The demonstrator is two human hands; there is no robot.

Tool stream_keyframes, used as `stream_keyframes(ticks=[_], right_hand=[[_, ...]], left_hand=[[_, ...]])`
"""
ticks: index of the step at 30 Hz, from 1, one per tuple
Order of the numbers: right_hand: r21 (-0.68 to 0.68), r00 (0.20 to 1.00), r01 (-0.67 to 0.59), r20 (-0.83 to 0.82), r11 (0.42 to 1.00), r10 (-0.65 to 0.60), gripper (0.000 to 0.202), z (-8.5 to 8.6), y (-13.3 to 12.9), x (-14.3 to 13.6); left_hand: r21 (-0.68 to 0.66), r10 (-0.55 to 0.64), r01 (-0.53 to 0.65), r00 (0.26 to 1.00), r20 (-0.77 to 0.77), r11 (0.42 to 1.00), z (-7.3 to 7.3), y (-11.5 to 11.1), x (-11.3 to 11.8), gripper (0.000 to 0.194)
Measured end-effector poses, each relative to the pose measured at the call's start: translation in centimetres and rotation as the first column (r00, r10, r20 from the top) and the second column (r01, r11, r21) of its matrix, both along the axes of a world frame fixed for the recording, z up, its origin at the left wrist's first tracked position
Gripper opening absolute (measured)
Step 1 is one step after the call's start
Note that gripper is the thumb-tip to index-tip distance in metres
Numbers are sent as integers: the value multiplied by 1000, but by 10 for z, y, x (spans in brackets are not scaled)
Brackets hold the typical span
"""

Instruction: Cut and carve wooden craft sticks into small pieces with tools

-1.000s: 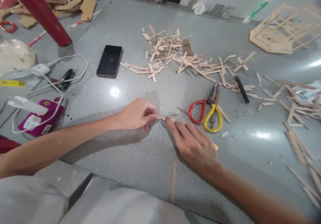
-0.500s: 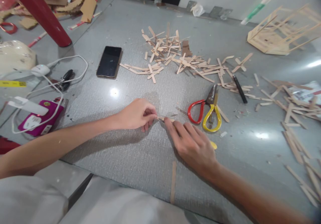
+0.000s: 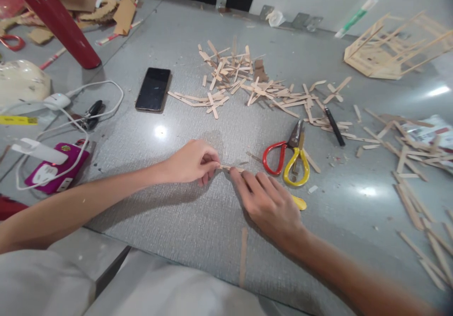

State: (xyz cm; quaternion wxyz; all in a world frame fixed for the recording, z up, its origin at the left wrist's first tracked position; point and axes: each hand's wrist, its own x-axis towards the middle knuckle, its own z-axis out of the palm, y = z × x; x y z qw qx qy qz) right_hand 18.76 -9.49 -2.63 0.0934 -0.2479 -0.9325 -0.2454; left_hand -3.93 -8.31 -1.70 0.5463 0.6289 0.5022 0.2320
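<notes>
Thumb and fingers of my left hand [image 3: 198,162] pinch one end of a thin wooden craft stick [image 3: 225,167], low over the table. At the stick's other end is my right hand [image 3: 271,200], its index fingertip against the wood and its fingers curled. From beneath my right palm pokes the yellow end of what looks like a cutter [image 3: 299,202]; my hand hides most of it. Just beyond lie scissors [image 3: 292,158] with one red and one yellow handle, partly spread. Another craft stick [image 3: 243,257] rests near the table's front edge.
Loose craft sticks [image 3: 230,68] are heaped at the back, with more [image 3: 417,165] along the right. A black pen [image 3: 334,126] and a wooden stick frame [image 3: 375,63] are at right. Left are a phone [image 3: 153,89], a purple box with cables [image 3: 58,167] and a red pole [image 3: 56,23].
The view has shifted slightly. Both hands keep their grip on the stick; my right hand has moved a little, and more of the yellow end shows beneath it.
</notes>
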Motion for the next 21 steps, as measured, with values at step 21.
stream_keyframes(ticks=[21], right_hand=[[-17, 999, 13, 41, 1000, -12, 28, 2, 0, -5]], left_hand=[[80, -37, 42, 997, -73, 996, 4, -1, 2, 28]])
